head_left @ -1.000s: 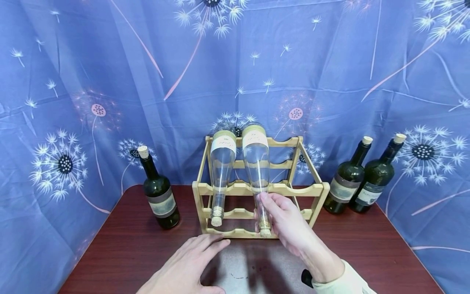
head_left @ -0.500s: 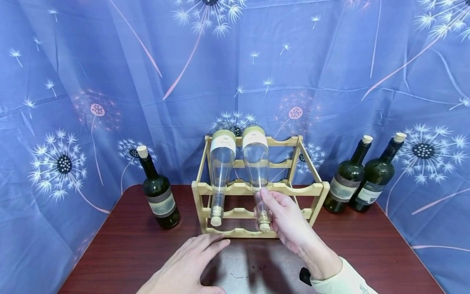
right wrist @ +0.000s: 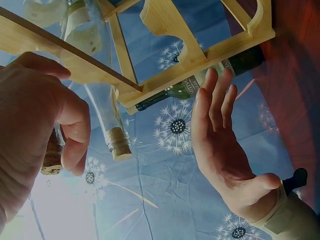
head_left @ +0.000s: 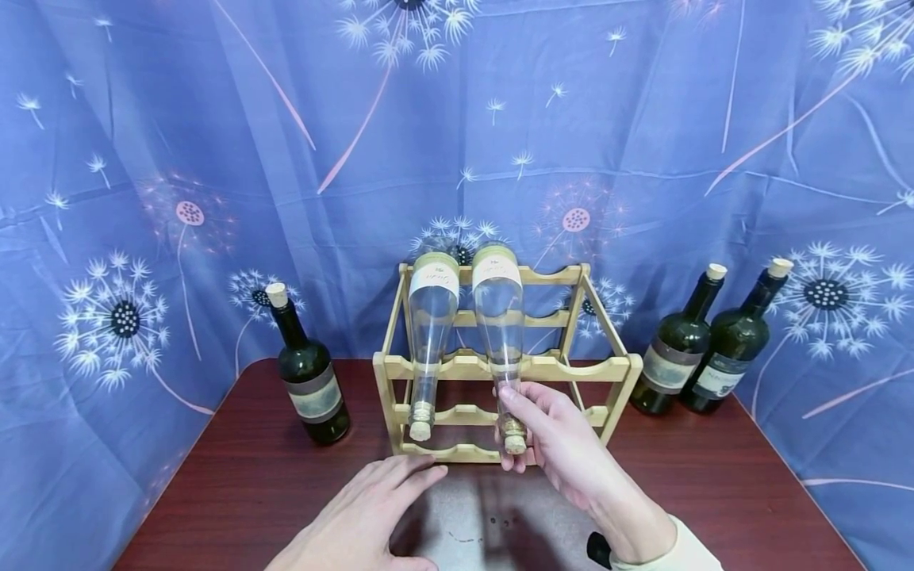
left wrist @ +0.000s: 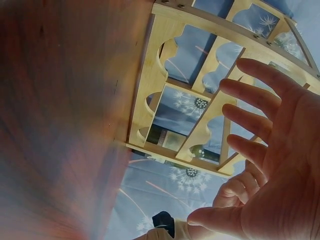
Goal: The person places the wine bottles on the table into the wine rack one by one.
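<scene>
My right hand [head_left: 567, 448] grips the neck of a clear glass wine bottle [head_left: 498, 313], thumb on top and fingers round the underside. This corked bottle lies in the top tier of a wooden wine rack [head_left: 464, 366], its base at the back and its neck sloping down to the front. Left of it, a second clear bottle [head_left: 432, 317] rests the same way, its cork [right wrist: 120, 142] showing in the right wrist view. My left hand [head_left: 371, 507] hovers before the rack's lower left, holding nothing. In the left wrist view its fingers [left wrist: 252, 97] are spread.
A dark green corked bottle [head_left: 312, 381] stands upright left of the rack. Two more dark bottles, one nearer [head_left: 671, 353] and one farther right [head_left: 728, 357], stand on the right. A blue dandelion-print curtain [head_left: 457, 119] hangs behind the reddish-brown table [head_left: 714, 484].
My right hand has shifted slightly down the bottle's neck, its fingertips now showing below the cork. The cork end has risen a little. My left hand has stayed in place.
</scene>
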The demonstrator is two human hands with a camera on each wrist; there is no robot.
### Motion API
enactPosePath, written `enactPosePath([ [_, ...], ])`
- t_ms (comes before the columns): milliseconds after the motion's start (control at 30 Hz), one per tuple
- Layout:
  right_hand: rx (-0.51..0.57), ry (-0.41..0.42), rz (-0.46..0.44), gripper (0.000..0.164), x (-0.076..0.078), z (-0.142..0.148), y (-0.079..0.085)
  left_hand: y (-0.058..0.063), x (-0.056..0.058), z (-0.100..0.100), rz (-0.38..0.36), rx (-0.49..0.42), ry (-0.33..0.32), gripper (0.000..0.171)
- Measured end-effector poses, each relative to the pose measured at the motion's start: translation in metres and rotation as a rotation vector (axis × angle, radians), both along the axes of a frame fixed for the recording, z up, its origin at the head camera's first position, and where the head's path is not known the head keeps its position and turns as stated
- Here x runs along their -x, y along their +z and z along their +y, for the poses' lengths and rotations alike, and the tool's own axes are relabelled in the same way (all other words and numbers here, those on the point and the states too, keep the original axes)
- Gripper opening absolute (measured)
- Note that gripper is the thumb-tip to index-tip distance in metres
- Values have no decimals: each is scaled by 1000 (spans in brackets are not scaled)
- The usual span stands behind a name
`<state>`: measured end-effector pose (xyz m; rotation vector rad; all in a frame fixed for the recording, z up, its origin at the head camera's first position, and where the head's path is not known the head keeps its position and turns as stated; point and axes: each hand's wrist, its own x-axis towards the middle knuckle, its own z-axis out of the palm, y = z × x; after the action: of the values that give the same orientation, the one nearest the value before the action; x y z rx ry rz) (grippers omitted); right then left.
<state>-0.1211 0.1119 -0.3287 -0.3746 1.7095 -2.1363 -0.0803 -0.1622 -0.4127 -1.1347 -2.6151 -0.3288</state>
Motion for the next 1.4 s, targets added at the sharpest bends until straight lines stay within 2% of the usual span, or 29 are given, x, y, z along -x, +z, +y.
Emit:
enactPosePath([
  [133,-18,-1,22,49,1,-1,0,0,0,0,-9,4,6,91],
  [433,-37,-63,-12,50,10,-3,-3,0,0,0,10,-1,1,92],
  [733,-23,-57,-23,51,12,-3,-4,0,0,-1,-8,5,9,92],
  [933,-30,-27,-32,55,6,1,-2,1,0,0,-19,12,17,91],
  [1133,-114,-40,15,61,-2,8,1,1,0,0,-30,8,14,91],
  [1400,-234,-71,148,53,-13,20,-3,1,0,2,13,-10,-12,92],
])
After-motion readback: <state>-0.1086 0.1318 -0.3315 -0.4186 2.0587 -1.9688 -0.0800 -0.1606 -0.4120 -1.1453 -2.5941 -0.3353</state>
